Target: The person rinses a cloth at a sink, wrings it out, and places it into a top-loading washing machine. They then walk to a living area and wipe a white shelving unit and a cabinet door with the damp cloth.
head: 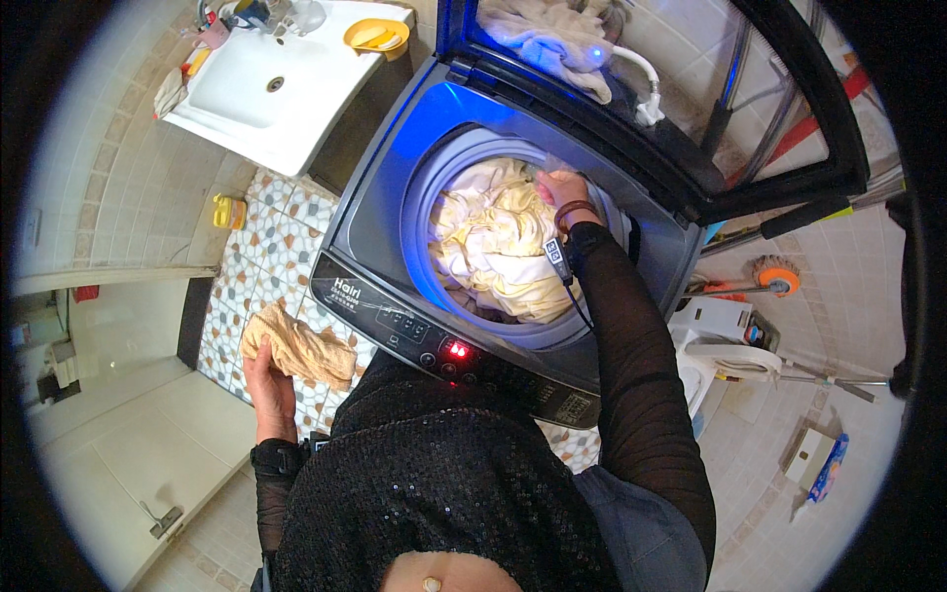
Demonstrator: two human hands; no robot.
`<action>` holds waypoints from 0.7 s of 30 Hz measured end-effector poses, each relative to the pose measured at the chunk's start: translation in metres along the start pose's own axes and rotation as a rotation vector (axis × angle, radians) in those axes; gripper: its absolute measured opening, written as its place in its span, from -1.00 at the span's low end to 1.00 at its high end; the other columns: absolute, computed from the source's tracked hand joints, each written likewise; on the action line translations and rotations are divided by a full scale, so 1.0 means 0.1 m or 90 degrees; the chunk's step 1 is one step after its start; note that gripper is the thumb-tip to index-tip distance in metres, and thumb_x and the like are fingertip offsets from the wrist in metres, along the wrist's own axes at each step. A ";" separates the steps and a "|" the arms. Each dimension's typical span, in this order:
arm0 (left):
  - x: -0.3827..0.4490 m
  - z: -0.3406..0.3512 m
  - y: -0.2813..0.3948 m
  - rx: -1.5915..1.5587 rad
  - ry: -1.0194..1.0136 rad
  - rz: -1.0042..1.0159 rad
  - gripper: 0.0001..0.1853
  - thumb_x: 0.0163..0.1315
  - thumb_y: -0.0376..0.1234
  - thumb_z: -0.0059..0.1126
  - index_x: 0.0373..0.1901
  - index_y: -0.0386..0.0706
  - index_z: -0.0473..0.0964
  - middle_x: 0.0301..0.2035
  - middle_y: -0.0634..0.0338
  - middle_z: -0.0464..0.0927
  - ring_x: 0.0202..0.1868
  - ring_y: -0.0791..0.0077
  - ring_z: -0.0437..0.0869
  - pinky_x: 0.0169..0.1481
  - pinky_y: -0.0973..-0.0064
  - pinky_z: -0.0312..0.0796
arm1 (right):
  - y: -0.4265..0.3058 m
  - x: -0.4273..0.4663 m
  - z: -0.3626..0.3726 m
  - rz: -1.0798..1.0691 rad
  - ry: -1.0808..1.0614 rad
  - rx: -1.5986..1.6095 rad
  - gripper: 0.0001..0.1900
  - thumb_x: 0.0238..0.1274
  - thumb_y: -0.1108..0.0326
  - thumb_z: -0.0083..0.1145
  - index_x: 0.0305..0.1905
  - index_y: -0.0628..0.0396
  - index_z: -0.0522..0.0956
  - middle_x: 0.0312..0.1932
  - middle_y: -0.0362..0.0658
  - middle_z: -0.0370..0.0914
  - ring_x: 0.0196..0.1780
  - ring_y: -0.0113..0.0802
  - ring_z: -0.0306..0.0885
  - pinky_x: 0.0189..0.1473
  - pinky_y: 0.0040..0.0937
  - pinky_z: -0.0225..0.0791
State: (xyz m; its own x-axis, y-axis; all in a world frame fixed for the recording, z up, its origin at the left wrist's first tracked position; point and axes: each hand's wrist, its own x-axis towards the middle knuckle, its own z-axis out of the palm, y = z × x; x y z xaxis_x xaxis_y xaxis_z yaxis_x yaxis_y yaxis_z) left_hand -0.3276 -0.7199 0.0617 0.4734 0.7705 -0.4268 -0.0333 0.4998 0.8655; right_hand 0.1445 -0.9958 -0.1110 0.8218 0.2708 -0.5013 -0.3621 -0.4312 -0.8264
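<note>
A top-loading washing machine stands before me with its glass lid raised. Inside its drum lies a heap of wet-looking white and yellowish fabric. My right hand is over the drum at the upper right edge of the heap, fingers curled; whether they hold anything, I cannot tell. My left hand, left of the machine, grips a crumpled tan cloth above the patterned floor. On the black control panel red digits glow, and blue light falls on the drum rim.
A white washbasin with a yellow soap dish is at the upper left. A yellow bottle stands on the floor by the wall. To the right are a toilet and an orange brush. A door with a handle is at lower left.
</note>
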 end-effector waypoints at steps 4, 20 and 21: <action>-0.01 -0.03 -0.01 0.005 0.009 -0.003 -0.50 0.34 -0.33 0.04 0.27 -0.26 0.21 0.12 0.08 0.45 0.11 0.30 0.53 0.20 0.32 0.39 | 0.28 0.21 0.06 -0.164 0.032 0.068 -0.75 0.09 0.20 0.31 -0.44 0.18 0.59 -0.51 -0.20 0.57 -0.46 -0.46 0.50 -0.37 -0.50 0.42; 0.04 -0.13 -0.06 -0.019 0.038 -0.023 -0.49 0.32 -0.34 0.06 0.26 -0.26 0.19 0.10 0.09 0.46 0.08 0.30 0.55 0.18 0.31 0.40 | 0.48 0.47 0.07 -0.156 0.116 0.039 -0.71 0.33 0.19 -0.14 -0.18 0.20 0.49 -0.35 0.05 0.56 -0.38 -0.14 0.55 -0.25 -0.23 0.49; 0.04 -0.13 -0.07 -0.019 0.021 -0.010 -0.50 0.32 -0.34 0.06 0.25 -0.26 0.20 0.09 0.09 0.46 0.07 0.31 0.55 0.18 0.32 0.40 | 0.48 0.47 0.06 0.031 0.061 0.320 -0.68 0.36 0.17 -0.17 -0.11 0.20 0.49 -0.28 0.07 0.59 -0.33 -0.10 0.58 -0.22 -0.20 0.51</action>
State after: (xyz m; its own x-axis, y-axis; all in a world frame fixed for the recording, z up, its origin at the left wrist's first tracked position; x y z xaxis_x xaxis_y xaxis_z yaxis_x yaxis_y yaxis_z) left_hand -0.3368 -0.7154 0.0513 0.4452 0.7747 -0.4491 -0.0522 0.5232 0.8506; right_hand 0.1631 -0.9991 -0.1758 0.8268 0.1699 -0.5362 -0.5485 0.0325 -0.8355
